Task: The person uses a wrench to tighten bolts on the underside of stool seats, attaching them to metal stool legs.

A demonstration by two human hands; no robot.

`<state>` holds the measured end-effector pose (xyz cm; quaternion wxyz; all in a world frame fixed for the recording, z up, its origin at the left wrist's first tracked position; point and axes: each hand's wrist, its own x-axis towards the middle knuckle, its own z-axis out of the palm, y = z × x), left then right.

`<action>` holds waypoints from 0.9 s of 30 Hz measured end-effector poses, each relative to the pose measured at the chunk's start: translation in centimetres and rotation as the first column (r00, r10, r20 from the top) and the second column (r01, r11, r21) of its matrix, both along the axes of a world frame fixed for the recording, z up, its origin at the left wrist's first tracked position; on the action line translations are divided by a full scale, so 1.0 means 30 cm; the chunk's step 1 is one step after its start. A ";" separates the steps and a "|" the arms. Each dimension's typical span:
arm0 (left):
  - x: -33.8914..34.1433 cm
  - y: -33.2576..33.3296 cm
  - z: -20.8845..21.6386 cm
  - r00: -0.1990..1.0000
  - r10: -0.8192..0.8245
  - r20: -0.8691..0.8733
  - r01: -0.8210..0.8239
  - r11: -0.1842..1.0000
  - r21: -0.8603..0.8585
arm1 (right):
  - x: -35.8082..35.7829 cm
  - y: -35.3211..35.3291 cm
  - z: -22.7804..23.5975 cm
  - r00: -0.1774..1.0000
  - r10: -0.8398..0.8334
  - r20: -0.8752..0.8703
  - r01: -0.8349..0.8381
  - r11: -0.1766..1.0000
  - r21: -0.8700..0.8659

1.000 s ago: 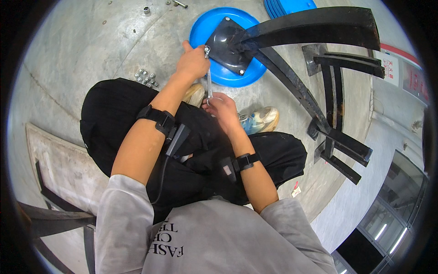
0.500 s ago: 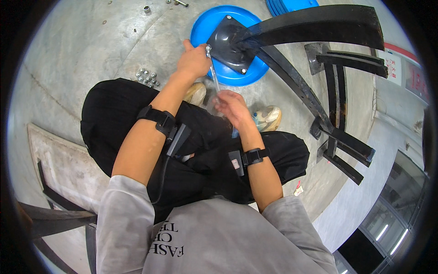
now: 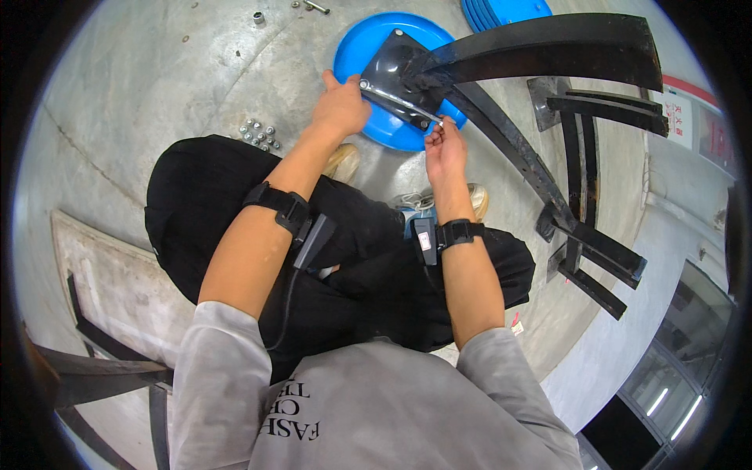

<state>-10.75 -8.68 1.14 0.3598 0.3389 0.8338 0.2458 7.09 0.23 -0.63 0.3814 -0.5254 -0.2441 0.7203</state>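
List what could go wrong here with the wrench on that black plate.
The right hand holds only the tip of the thin metal wrench; it may slip off, knocking knuckles on the black plate. The left hand sits by the plate's edge and could get pinched. The loose nuts nearby could scatter.

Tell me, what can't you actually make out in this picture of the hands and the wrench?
- Head view: where the wrench meets the black plate, its tip is hidden by the left hand.
- Blue disc: mostly covered by the plate and frame.
- Nuts on the floor: too small to count surely.
- Right hand: its grip on the wrench end is too small to judge.
- Blue stack: cut off by the top edge.
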 end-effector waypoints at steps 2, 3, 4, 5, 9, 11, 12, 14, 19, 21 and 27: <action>0.002 0.002 0.012 1.000 0.001 0.002 -0.001 1.000 0.000 | 0.015 -0.029 -0.001 0.997 -0.032 -0.071 0.034 0.999 0.033; 0.005 0.003 0.016 1.000 -0.001 0.003 0.001 1.000 0.000 | 0.026 -0.045 -0.002 0.988 -0.063 -0.144 0.073 0.995 0.063; 0.007 0.003 0.016 1.000 -0.003 0.007 0.003 1.000 0.003 | 0.036 -0.069 0.013 0.988 -0.065 -0.139 0.075 0.995 0.066; 0.004 0.004 0.011 1.000 0.000 -0.002 0.000 1.000 0.002 | 0.040 -0.093 0.031 0.981 -0.073 -0.178 0.080 0.996 0.032; 0.000 0.002 0.011 1.000 0.010 0.004 -0.010 1.000 0.004 | 0.053 -0.191 0.077 0.988 -0.009 -0.152 0.008 1.000 -0.005; 0.003 0.002 -0.014 1.000 0.015 -0.026 -0.014 1.000 0.027 | 0.051 -0.233 0.073 0.990 0.111 -0.083 -0.110 0.994 0.017; 0.005 0.003 -0.025 0.998 0.023 -0.055 -0.021 0.999 0.046 | 0.048 -0.247 0.071 0.990 0.111 -0.085 -0.109 0.994 0.020; 0.004 0.006 -0.028 0.998 0.005 -0.059 -0.003 0.999 0.034 | 0.037 -0.271 0.076 0.988 0.130 -0.083 -0.132 0.991 -0.020; 0.004 0.006 -0.033 0.997 -0.006 -0.074 0.007 1.000 0.018 | 0.026 -0.318 0.066 0.979 0.189 -0.083 -0.192 0.981 -0.030; 0.008 0.004 -0.025 0.998 0.010 -0.066 -0.007 0.999 0.049 | 0.025 -0.330 0.047 0.979 0.184 -0.091 -0.188 0.981 -0.043; 0.004 0.003 -0.019 0.997 0.005 -0.079 -0.001 0.999 0.043 | 0.016 -0.347 0.054 0.962 0.274 -0.014 -0.274 0.958 -0.083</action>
